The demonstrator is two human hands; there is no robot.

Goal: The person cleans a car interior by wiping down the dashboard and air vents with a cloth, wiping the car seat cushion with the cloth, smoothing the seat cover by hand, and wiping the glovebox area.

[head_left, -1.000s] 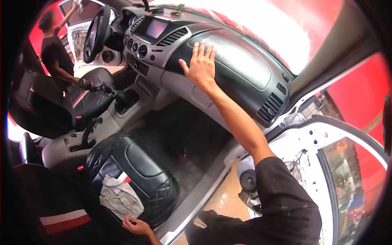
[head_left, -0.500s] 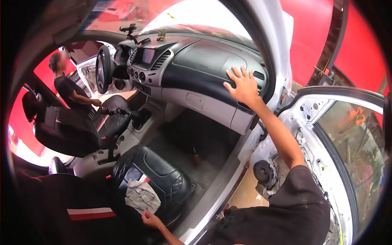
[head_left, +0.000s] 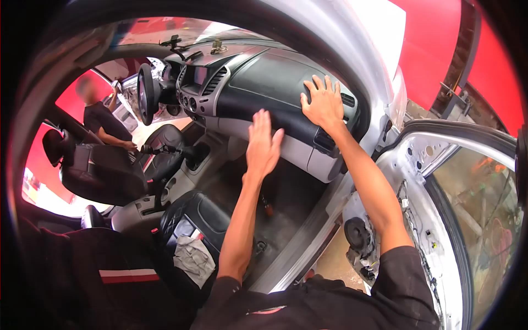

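Note:
My right hand [head_left: 323, 104] lies with fingers spread on the passenger end of the black dashboard [head_left: 269, 74], beside the round-cornered side air vent [head_left: 347, 99]. In front of the grey glovebox area [head_left: 294, 149] is my left hand [head_left: 264, 146], fingers stretched out and nothing in them. Whether it touches the dashboard's lower edge I cannot tell. On the black front seat [head_left: 203, 212] below rests a crumpled grey cloth [head_left: 193, 261], over part of a flat, pale item. A screwdriver-like tool with an orange handle [head_left: 268, 209] lies on the dark footwell floor.
Across the cabin, a person [head_left: 102, 118] stands at the far doorway, one hand near the driver's seat [head_left: 102, 170]. The steering wheel [head_left: 145, 93] and gear lever [head_left: 195, 157] are on that side. To my right is an open door [head_left: 404, 159] with its inner panel off, exposing a speaker [head_left: 357, 234].
My left hand has risen from beside the cloth to the front of the dashboard. My right hand stays on the dashboard. The other person has raised an arm, and the view has shifted slightly.

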